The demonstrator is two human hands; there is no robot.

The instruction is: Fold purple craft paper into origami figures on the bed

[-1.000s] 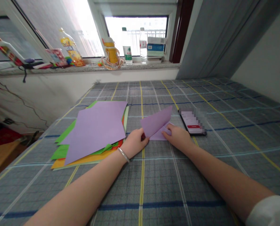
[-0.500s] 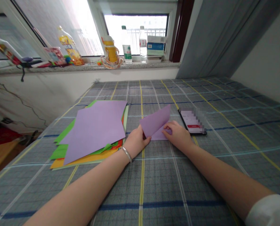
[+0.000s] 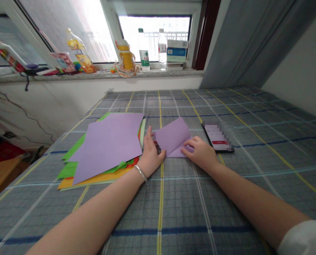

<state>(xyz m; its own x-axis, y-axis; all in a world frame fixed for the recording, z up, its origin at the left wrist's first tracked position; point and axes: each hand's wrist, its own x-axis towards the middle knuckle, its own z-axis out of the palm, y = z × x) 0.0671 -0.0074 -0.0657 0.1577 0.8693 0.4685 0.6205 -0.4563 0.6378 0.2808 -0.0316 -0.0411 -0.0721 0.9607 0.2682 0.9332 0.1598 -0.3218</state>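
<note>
A folded sheet of purple paper [image 3: 172,136] rests on the checked cloth, its upper flap raised at a slant above the lower layer. My right hand [image 3: 200,150] grips the lower layer on the right, near the crease, with fingertips and thumb close together. At the paper's left edge is my left hand [image 3: 150,152], wearing a silver bangle [image 3: 141,173]. Its fingers are spread, with the index finger pointing up and the thumb at the paper's lower left corner. Some of its other fingers are partly hidden.
Left of my hands lies a stack of coloured paper, a purple sheet [image 3: 110,141] on top. A phone [image 3: 217,138] lies to the right. Along the windowsill [image 3: 102,76] stand a yellow cup [image 3: 126,58], plastic bottles [image 3: 144,53] and boxes [image 3: 177,51].
My left hand has opened its fingers and shifted slightly left. The raised flap has swung left and lies lower. My right hand stays almost in place on the paper.
</note>
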